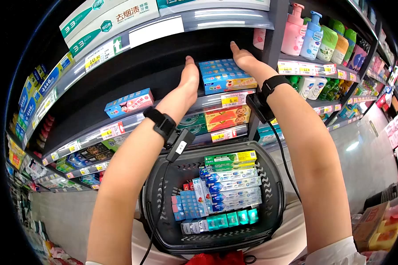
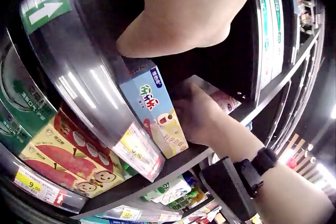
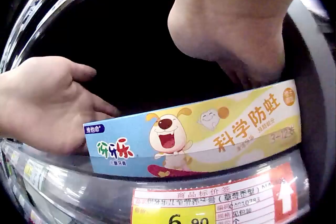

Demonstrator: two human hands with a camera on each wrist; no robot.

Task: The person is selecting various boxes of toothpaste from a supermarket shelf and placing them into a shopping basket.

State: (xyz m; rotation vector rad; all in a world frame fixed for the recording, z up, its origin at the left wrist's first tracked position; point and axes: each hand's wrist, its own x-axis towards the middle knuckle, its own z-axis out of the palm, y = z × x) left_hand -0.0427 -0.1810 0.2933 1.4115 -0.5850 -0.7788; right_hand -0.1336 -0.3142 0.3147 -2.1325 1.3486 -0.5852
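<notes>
The stack of blue-and-yellow cardboard toothpaste boxes (image 1: 225, 76) sits on the dark shelf (image 1: 119, 88), upper centre of the head view. The left grip (image 1: 189, 79) lies released, palm at its end. The right grip (image 1: 244, 59) reaches behind; its state cannot be told. Even pressure from both ends should keep the stack level. The box front reads 科学防蛀, and the yellow price tag (image 3: 173, 214) shows 6.90.
</notes>
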